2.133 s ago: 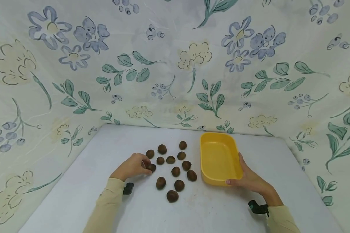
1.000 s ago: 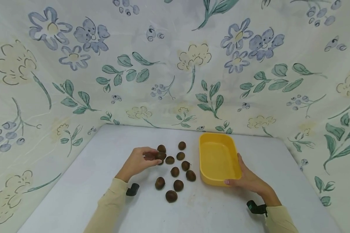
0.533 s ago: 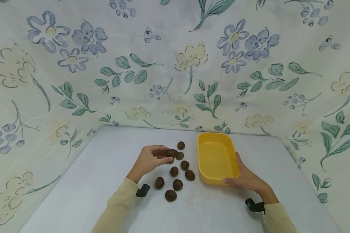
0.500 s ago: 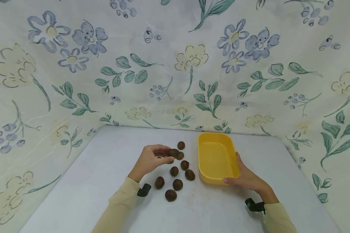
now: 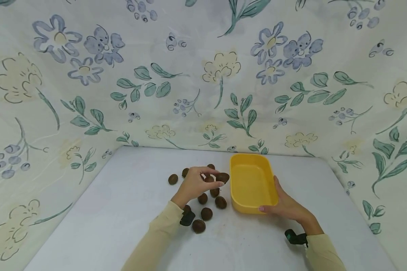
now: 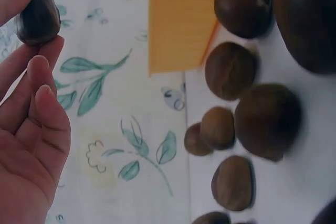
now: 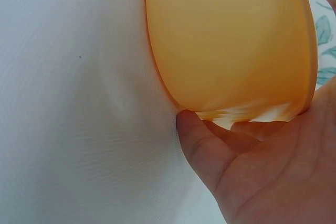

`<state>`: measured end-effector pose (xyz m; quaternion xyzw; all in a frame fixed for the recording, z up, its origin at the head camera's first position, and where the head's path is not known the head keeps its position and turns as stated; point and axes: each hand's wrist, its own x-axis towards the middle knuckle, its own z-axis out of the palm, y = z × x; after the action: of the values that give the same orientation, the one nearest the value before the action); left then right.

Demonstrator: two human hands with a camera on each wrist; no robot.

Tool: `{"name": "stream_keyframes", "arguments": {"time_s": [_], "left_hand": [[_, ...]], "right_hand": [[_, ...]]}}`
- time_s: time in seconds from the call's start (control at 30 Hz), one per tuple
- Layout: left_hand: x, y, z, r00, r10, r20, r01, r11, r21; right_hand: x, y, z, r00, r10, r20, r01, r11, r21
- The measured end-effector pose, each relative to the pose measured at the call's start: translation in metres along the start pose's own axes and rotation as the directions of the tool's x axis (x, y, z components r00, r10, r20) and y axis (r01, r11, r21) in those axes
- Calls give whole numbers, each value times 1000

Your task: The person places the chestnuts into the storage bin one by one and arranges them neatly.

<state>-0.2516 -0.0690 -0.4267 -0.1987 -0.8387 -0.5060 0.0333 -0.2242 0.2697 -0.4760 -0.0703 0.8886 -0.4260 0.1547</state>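
Between thumb and fingertips my left hand [image 5: 196, 185] pinches a brown chestnut [image 5: 223, 177], raised off the table just left of the yellow container [image 5: 252, 184]. In the left wrist view that chestnut [image 6: 39, 17] is pinched well apart from the others. My right hand [image 5: 289, 206] holds the container at its near right corner, thumb on the front wall and fingers along the right side. The right wrist view shows the thumb [image 7: 202, 142] against the container's wall [image 7: 231, 45]. No chestnuts show inside it. Several loose chestnuts lie below and around the left hand, some partly hidden by it.
The white table [image 5: 115, 218] runs back to a floral-patterned cloth [image 5: 190, 82]. One chestnut [image 5: 173, 179] lies farthest left, and another [image 5: 198, 226] sits nearest the front. Each wrist wears a small black camera.
My left hand has picked up a chestnut from the left side and carried it right, over the other chestnuts, to beside the container. The right hand keeps its hold on the container.
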Motion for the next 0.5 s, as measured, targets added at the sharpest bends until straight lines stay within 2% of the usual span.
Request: {"name": "stream_keyframes", "arguments": {"time_s": [0.17,0.4,0.5], "left_hand": [[8,4,18,1000,12,23,-13,1000,26],[14,7,42,999,7,52,-12,996,90],[15,7,52,997,-14,72,5,992,127]], "right_hand": [[-1,1,-1,1000,-10,1,10,1000,-10],[-1,0,0,999,32,4,-32,999,-24],[0,1,-1,1000,23,6,-22,999,-27]]}}
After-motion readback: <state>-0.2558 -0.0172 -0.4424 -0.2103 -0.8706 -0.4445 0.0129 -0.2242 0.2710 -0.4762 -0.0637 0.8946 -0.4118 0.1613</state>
